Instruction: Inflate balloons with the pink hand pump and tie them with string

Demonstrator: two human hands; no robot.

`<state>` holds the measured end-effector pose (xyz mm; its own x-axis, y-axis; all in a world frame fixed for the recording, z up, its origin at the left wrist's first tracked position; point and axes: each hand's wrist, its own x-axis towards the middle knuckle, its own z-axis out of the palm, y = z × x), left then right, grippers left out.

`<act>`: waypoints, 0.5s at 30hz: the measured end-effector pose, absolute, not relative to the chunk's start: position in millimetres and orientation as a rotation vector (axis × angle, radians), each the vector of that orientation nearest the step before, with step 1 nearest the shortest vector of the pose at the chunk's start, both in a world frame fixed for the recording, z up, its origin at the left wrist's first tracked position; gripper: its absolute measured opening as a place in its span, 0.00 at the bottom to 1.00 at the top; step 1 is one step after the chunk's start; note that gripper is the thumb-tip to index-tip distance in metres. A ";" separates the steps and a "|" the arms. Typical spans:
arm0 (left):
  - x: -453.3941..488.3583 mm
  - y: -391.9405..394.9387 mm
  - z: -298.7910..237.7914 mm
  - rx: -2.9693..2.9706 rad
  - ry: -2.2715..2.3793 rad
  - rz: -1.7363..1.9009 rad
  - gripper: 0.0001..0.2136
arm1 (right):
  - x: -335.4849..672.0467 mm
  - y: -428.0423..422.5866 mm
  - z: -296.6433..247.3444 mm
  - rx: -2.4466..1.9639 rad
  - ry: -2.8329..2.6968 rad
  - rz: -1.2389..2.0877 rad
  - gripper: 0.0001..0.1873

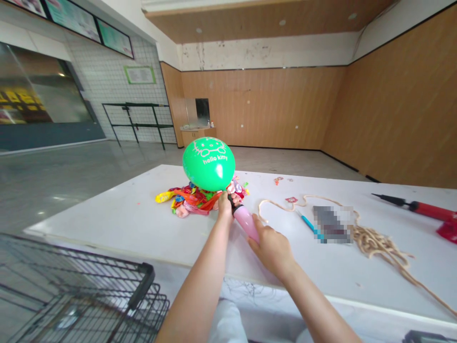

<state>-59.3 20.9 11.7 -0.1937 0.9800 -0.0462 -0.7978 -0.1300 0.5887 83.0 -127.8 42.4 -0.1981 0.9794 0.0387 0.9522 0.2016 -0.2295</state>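
A green inflated balloon [209, 164] with white "hello kitty" print sits at the nozzle end of a pink hand pump [246, 223]. My left hand [224, 206] is closed where the balloon's neck meets the pump's black tip; the neck itself is hidden by my fingers. Lower down, my right hand [272, 245] wraps round the near end of the pink pump. Under and behind the green balloon lies a pile of uninflated balloons [194, 200] in several colours, spread on the white table [143, 228].
Right of my hands lie a blue pen-like tool [310, 225], a blurred-out dark rectangle [332, 224] and a heap of beige rope [378, 243]. A red pump [430, 209] with a black nozzle is at the far right. A wire cart [117, 286] stands against the table's near left.
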 end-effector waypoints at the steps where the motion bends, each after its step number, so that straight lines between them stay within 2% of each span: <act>1: -60.2 21.1 11.1 0.416 0.595 1.691 0.07 | 78.8 -124.8 41.8 -1.856 -2.295 0.237 0.34; 8: -59.4 21.7 13.6 0.361 0.646 1.632 0.07 | 93.0 -136.7 36.9 -1.806 -2.293 0.327 0.37; 15: -67.5 23.3 19.6 0.327 0.631 1.694 0.08 | 133.9 -179.1 29.6 -1.824 -2.342 0.393 0.35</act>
